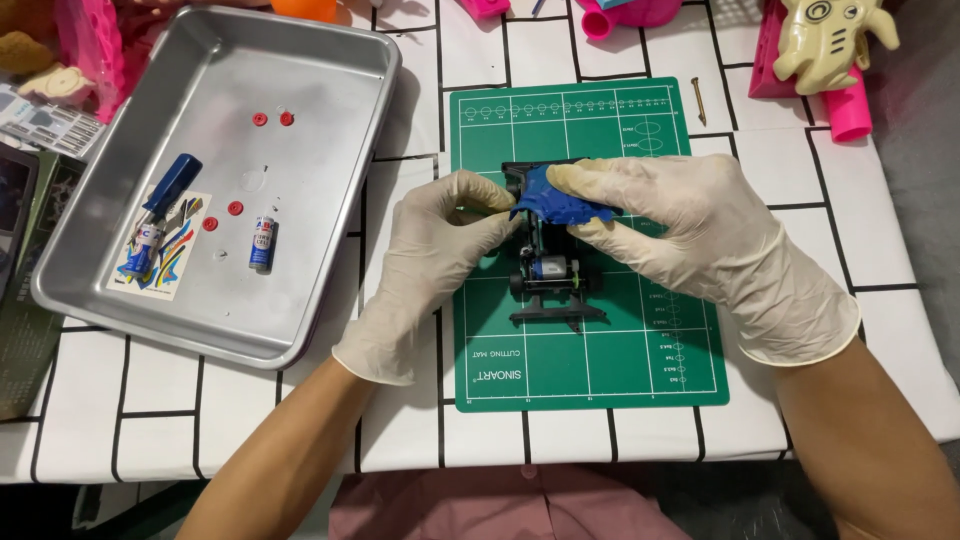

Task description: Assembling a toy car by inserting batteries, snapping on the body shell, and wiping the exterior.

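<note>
Both gloved hands are on a little black toy car chassis (pixel 552 280) sitting in the middle of the green cutting mat (pixel 600 370); the left hand (pixel 430 260) pinches the blue body shell (pixel 560 198) at its left edge, the right hand (pixel 690 235) is closed over the shell's top and right side; left of the mat sits a metal tray (pixel 330 90) with a small battery (pixel 262 243), a blue screwdriver (pixel 170 185), a sticker sheet (pixel 160 250) and red wheel hubs (pixel 260 119).

Home hobby table: green cutting mat (pixel 600 370), metal parts tray (pixel 330 60), toys (pixel 830 40).
</note>
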